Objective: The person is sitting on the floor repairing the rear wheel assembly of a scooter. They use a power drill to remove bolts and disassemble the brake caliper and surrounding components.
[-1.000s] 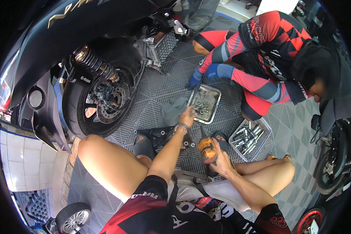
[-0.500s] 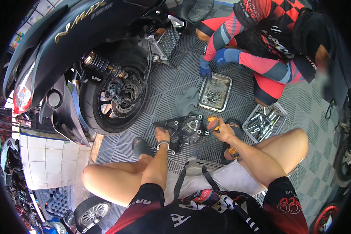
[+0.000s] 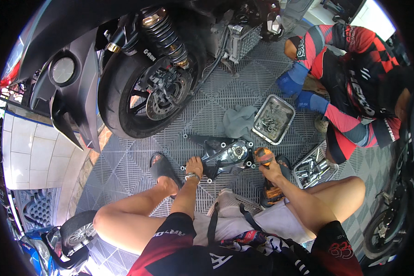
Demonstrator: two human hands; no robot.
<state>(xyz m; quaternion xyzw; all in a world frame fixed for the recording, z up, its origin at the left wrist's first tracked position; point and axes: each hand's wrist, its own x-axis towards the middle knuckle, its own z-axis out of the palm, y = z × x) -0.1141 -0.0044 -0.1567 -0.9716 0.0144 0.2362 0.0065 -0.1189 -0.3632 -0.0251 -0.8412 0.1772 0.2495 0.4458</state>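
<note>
A black engine cover point(image 3: 230, 158) with bolt bosses round its edge lies on the floor mat between my feet. My left hand point(image 3: 194, 169), wearing a metal-banded wristwatch, grips the cover's near left edge; its fingertips bend over the part. My right hand point(image 3: 270, 170) is closed round the handle of an orange and black power driver point(image 3: 264, 155). The driver's head is at the cover's right end, beside its bolt bosses. Its battery base hangs below my hand, near my right sandal. Whether its tip touches a bolt cannot be made out.
A metal tray point(image 3: 274, 120) of small bolts sits beyond the cover, beside a grey rag point(image 3: 238, 122). A basket point(image 3: 315, 166) of sockets and tools stands at right. A co-worker's blue-gloved hands point(image 3: 291, 83) are near the tray. The motorcycle's rear wheel point(image 3: 152, 87) stands at far left.
The whole view has shifted. My left hand has moved from the cover's upper left part to its near edge. The co-worker's gloved hand has left the tray's corner. My right hand keeps the driver.
</note>
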